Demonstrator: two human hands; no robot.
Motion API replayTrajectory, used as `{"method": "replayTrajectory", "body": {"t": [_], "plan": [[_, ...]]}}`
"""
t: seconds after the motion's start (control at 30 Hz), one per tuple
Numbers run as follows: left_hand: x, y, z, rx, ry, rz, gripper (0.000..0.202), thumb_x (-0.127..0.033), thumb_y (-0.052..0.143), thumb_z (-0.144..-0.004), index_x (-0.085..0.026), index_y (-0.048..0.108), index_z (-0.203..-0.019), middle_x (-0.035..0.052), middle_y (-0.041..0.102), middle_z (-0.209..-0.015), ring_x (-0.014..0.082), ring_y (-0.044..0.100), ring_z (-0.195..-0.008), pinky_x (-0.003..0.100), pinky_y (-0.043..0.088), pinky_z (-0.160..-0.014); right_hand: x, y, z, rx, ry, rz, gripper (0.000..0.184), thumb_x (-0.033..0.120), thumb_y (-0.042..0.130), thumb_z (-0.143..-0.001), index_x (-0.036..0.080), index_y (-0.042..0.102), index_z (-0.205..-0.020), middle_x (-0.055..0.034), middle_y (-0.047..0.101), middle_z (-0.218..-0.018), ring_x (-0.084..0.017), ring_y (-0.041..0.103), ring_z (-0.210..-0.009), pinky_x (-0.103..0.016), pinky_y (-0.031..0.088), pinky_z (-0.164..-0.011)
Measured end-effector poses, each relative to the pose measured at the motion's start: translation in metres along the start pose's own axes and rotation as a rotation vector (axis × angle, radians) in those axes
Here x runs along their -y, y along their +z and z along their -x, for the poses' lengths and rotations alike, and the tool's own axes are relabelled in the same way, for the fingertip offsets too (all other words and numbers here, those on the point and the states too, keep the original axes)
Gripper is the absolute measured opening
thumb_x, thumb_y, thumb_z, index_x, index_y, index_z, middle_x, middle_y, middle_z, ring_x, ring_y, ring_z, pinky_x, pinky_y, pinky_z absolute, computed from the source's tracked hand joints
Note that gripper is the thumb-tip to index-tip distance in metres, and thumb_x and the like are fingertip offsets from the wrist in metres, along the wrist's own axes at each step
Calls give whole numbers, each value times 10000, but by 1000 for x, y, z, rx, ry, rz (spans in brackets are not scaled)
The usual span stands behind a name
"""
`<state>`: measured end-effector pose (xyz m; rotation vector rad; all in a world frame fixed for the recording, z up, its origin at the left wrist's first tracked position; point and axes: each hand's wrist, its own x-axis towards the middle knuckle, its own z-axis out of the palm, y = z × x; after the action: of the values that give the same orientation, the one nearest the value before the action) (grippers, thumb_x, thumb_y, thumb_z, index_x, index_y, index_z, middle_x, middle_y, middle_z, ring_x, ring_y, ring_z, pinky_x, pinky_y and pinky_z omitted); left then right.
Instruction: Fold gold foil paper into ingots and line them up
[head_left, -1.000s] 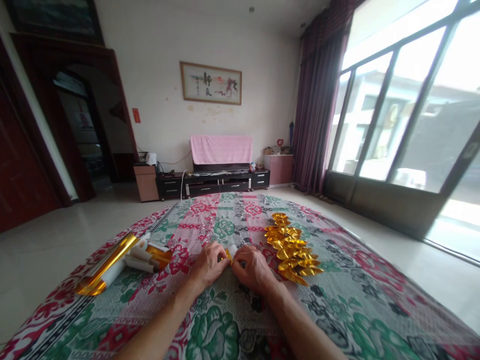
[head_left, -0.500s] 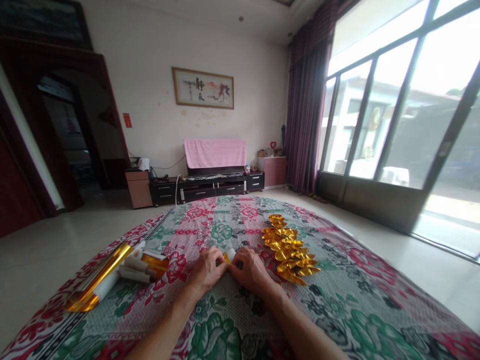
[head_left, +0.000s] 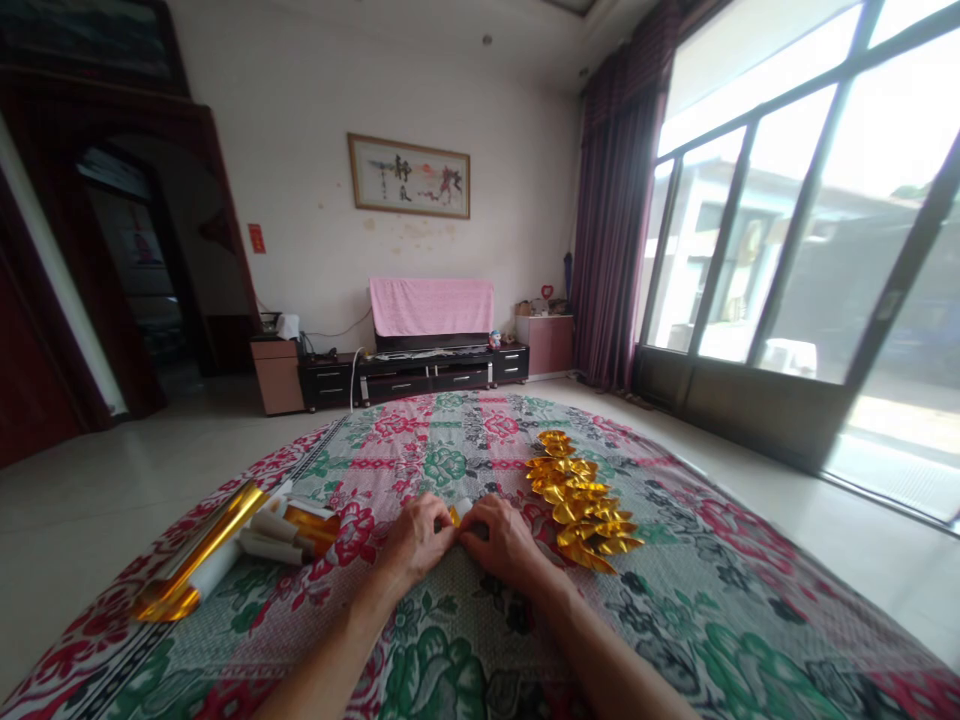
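Pinching a small, shiny gold-and-white piece point(head_left: 454, 515), left hand point(head_left: 418, 532) and right hand point(head_left: 501, 532) curl over flower-patterned cloth point(head_left: 435, 660).

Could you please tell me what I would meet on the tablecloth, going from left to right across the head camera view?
Gold-and-white rolled sheets, the left hand, a small gold-and-white piece at the fingertips, the right hand, a row of shiny gold folded pieces.

Free path ahead over tablecloth point(head_left: 444, 462), gold foil pieces point(head_left: 581, 492) rightward
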<state>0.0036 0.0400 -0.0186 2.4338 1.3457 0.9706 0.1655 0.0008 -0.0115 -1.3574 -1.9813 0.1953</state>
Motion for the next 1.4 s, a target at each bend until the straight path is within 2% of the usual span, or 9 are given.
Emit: {"method": "replayTrajectory", "body": {"t": [0.67,1.17,1.4], "plan": [[10,-2,1,70,50,104,120,-175,539,-737,-178,638,-669,40,612,-844,156,562,-827,278,429,-792,0,0,0,-4,-23,-19,88,212,606,-714,218,694,-716,-19,616,-779,-145,544,-780,-244,379,-733],[4,-6,4,68,83,63,83,-188,512,-769,-186,591,-744,34,588,-852,171,540,-857,310,403,-813,-2,1,0,-1,-13,-26,99,214,594,-712,224,692,-720,-21,604,-797,-140,543,-783,-235,375,-733],[4,-8,4,75,50,84,49,-181,514,-754,-184,563,-759,20,584,-812,167,537,-823,304,399,-795,-3,2,0,-15,-23,-26,100,219,592,-721,222,693,-720,-19,611,-792,-138,544,-774,-235,376,-731]]}}
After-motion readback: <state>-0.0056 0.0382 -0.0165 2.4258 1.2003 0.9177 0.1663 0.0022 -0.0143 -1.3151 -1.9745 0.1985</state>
